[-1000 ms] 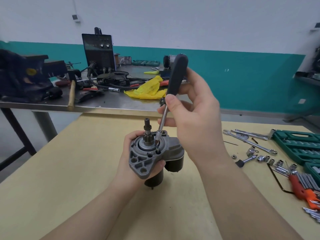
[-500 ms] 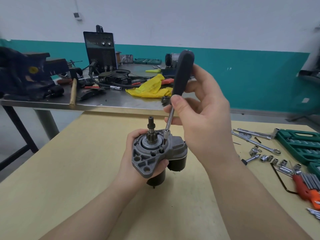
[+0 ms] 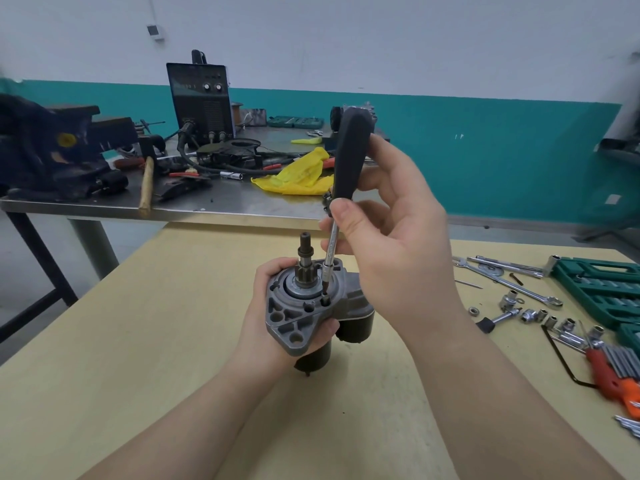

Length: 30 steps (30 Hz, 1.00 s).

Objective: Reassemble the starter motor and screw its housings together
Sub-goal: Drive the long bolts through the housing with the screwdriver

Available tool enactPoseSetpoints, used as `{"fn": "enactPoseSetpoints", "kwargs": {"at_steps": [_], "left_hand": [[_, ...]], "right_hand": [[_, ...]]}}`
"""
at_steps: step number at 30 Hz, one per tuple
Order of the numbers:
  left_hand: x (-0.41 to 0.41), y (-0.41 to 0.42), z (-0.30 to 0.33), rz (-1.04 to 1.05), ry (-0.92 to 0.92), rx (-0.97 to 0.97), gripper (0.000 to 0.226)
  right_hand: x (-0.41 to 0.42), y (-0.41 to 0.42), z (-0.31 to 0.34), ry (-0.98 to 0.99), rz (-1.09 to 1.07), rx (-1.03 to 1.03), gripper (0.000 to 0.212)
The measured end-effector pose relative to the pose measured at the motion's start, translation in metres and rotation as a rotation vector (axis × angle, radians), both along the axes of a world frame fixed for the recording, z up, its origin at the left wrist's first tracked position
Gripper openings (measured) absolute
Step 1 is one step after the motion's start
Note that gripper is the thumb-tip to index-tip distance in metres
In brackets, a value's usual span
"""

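Your left hand point(image 3: 273, 327) gripped the starter motor point(image 3: 304, 313), held upright just above the wooden table point(image 3: 138, 341). Right hand point(image 3: 391, 244) wrapped the screwdriver point(image 3: 349, 157), bit seated in a housing screw point(image 3: 325, 301). Best w/ shaft square to the screw & steady downward pressure, so it didn't cam out.

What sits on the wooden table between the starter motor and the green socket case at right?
In the head view: loose sockets, a combination wrench and a nut between the starter motor and green socket case.
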<state>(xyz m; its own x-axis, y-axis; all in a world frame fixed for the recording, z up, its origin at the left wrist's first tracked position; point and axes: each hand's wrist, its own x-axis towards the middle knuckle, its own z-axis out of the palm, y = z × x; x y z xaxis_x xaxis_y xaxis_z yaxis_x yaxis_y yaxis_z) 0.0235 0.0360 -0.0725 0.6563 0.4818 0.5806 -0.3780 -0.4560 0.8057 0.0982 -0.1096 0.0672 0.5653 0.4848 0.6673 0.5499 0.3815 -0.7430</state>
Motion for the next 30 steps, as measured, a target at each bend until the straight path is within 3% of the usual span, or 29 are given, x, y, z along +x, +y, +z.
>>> {"fn": "enactPoseSetpoints", "kwargs": {"at_steps": [23, 30], "left_hand": [[0.001, 0.001, -0.001, 0.008, -0.004, 0.000, 0.090], [0.001, 0.004, -0.003, -0.012, 0.002, -0.020, 0.088]], "right_hand": [[-0.003, -0.005, 0.006, 0.025, 0.034, -0.071, 0.049], [0.006, -0.009, 0.007, 0.055, 0.091, -0.274, 0.049]]}}
